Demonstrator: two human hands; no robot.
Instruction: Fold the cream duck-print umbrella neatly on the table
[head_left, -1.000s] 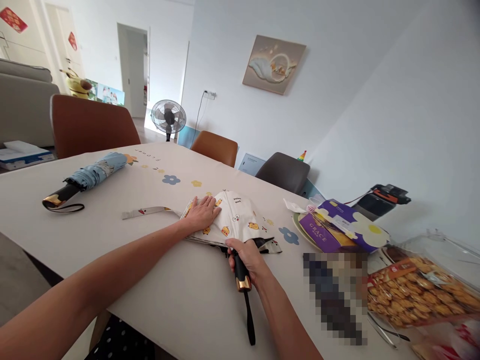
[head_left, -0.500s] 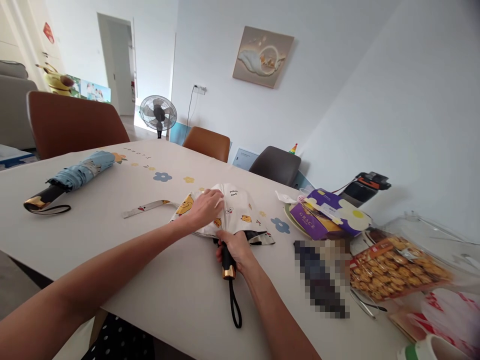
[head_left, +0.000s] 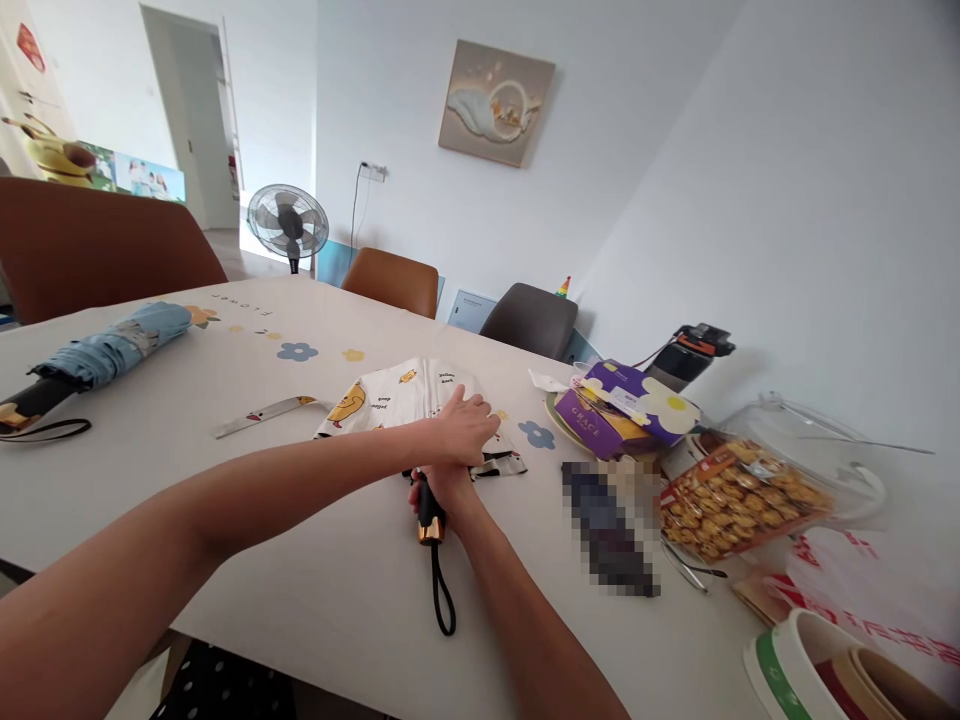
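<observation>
A folded white umbrella (head_left: 412, 385) with a yellow duck print lies on the table in front of me, its canopy loosely gathered. My right hand (head_left: 448, 490) is wrapped round the top of its black handle, just below the fabric. From the handle's gold end hangs a black wrist loop. Crossing over my right wrist, my left hand (head_left: 470, 428) rests on the right side of the canopy, fingers stretched out and partly spread. The umbrella's closing strap (head_left: 262, 415) sticks out to the left, flat on the table. My left forearm hides the canopy's lower edge.
A rolled blue umbrella (head_left: 120, 345) lies at the left. To the right are a purple box (head_left: 600, 420), a clear tub of cookies (head_left: 750, 505), a plastic bag (head_left: 877, 580) and a green-striped white roll (head_left: 780, 660). Chairs and a fan (head_left: 289, 222) stand behind the table (head_left: 300, 620).
My left hand has slid from the canopy's middle to its right side, crossing over my right wrist. My right hand keeps its grip on the handle. The view has turned slightly right.
</observation>
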